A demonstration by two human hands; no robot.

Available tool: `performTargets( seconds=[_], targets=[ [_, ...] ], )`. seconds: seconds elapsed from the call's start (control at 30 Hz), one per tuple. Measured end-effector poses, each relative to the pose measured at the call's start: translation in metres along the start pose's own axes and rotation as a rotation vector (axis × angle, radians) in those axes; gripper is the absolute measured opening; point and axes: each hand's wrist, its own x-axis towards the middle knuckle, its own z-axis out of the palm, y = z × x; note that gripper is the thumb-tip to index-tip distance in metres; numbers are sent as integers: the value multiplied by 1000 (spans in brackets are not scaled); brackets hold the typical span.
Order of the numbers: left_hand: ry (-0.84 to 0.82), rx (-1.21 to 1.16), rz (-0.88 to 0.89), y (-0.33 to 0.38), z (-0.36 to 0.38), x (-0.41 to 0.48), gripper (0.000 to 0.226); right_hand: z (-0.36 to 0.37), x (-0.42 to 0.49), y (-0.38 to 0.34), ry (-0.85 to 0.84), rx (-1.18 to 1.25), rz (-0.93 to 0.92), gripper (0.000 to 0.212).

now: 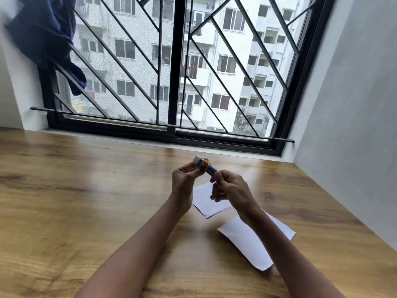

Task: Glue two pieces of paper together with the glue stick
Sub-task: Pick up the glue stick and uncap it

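Observation:
A blue glue stick [204, 165] with a white end is held up above the wooden table, gripped by both hands. My left hand [184, 179] pinches its upper part near the white end. Lower down, my right hand [231, 189] holds the blue barrel. Two white pieces of paper lie flat on the table under my hands: a smaller one [207, 203] just below the hands, partly hidden by them, and a larger one [253, 239] nearer to me, partly covered by my right forearm.
The wooden table [86, 201] stretches wide to the left and toward me. A barred window [171, 82] runs along its far edge, a grey wall [354, 125] bounds the right side, and a dark blue cloth [47, 39] hangs at the upper left.

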Motion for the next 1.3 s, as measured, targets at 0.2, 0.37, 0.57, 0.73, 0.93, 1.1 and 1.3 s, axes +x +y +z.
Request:
performTargets(
  seconds=[0.2,0.37,0.57,0.73,0.93,1.1,1.3],
  targets=[
    [13,21,-5,1,1,0,11,-6,4,2,-82,109,73,28],
    [27,-18,-21,4,3,0,12,-5,5,2,16,199,-18,12],
    [-45,80,-18,0,6,-2,10,-10,0,-3,-126,353,392,45],
    [-22,91,-6,2,5,0,7,-12,2,-4,-136,449,219,23],
    [-41,61,-9,1,4,-1,17,-6,-1,-1,-104,424,248,33],
    [-50,78,-10,0,4,-2,14,-10,1,0,-111,436,321,39],
    [-2,43,-16,-3,1,-1,18,-7,1,2,-102,377,150,14]
  ],
)
